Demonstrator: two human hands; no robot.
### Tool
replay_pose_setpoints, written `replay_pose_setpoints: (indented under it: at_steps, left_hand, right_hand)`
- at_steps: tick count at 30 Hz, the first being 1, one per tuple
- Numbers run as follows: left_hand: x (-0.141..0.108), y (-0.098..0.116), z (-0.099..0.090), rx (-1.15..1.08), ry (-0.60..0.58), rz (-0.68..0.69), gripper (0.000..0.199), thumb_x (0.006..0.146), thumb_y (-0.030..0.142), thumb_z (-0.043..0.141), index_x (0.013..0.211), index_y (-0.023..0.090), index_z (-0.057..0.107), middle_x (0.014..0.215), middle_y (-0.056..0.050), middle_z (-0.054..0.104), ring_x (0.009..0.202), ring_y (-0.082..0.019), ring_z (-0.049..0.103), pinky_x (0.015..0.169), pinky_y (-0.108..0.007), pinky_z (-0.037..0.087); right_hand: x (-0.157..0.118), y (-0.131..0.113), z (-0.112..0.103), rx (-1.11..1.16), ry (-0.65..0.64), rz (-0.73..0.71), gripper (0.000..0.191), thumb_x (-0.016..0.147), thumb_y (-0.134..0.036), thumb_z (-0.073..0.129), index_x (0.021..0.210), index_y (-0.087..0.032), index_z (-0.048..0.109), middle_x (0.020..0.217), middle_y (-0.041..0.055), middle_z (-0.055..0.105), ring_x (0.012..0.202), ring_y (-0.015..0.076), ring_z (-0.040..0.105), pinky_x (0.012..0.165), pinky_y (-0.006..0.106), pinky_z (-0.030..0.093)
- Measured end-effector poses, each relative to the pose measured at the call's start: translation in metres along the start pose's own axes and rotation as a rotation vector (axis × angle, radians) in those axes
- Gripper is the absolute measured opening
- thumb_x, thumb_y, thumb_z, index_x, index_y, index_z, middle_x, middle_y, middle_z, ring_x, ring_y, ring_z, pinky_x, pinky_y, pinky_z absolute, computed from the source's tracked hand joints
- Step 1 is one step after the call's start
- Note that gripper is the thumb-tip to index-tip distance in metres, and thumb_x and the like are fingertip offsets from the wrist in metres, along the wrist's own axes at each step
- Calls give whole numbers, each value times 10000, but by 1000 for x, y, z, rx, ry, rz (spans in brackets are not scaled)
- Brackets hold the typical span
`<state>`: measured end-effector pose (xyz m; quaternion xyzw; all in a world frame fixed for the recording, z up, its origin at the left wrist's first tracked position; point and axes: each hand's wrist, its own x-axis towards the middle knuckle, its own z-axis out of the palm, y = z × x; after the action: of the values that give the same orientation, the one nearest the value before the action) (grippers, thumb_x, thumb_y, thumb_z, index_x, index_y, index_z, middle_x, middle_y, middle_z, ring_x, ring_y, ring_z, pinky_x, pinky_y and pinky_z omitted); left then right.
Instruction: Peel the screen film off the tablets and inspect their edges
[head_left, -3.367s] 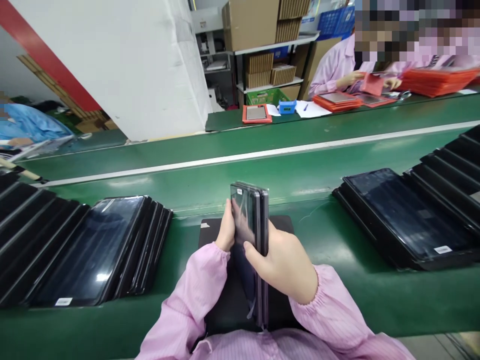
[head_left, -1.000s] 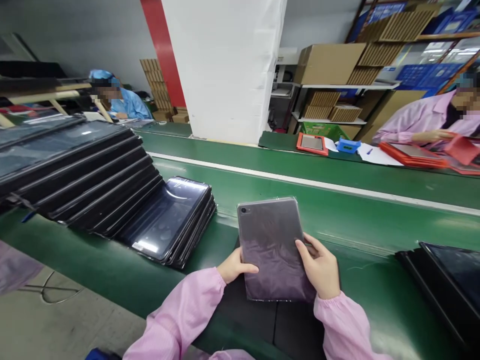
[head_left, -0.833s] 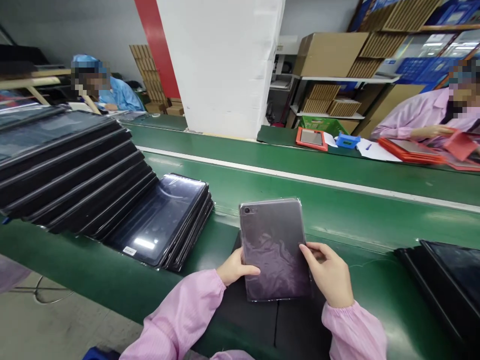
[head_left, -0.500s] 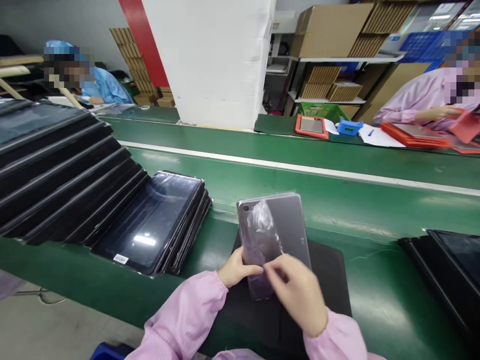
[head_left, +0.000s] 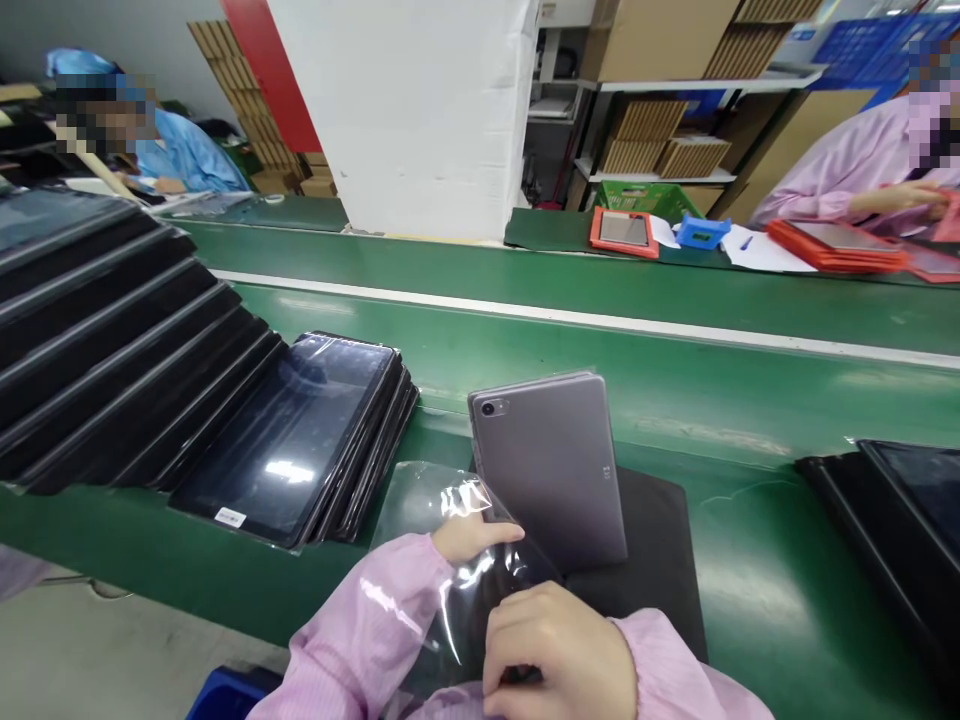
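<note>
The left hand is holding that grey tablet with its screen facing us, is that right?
Not quite: the left hand does hold the grey tablet, but its back faces us; the head view shows the rear lens in its upper left corner.

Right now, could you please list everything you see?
Tablet: at least one, grey, centre
Film: one, clear, lower centre
Pad: count unclear, black, under tablet
Dark tablets: many, black, left and right
Benchtop: one, green, across middle
Cases: several, red, far side
Holder: one, blue, far side
Cartons: several, brown, background
Pillar: one, white, background
Bin-like object: one, blue, bottom left
Coworkers: two opposite, blue and pink clothing
Left hand: one, pink sleeve, gripping tablet
Right hand: one, pink sleeve, at film
</note>
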<state>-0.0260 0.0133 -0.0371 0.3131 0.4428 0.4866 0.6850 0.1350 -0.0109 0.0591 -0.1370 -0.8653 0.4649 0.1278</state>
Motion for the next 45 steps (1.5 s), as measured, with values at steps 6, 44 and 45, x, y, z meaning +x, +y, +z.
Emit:
replay_pose_setpoints:
  at_steps: [6,44,45]
  left_hand:
    - [2,6,1,0,-39,-12,552,520,219,904,1023,167,684,995,-70,767,974,-279,699,932,-433,513]
    - [-8,-12,45,-276,637,336,337,643,299,785,929,158,678,873,-23,708,812,-167,672,710,-264,538]
    - [-8,-13,47,-288,645,342,316,654,293,773,924,163,675,875,-22,705,820,-166,671,719,-266,540]
  right_hand:
    - [-23,22,-63,161,621,199,191,840,-281,680,677,-184,658,627,10,646,559,115,576,539,218,472]
    - [-142,3,16,-843,1662,211,444,803,-51,723,1203,-244,719,1068,42,782,904,220,762,813,316,628]
    - [-143,9,21,-920,1526,130,530,798,-11,708,1280,-229,673,1123,63,765,954,230,757,844,329,631]
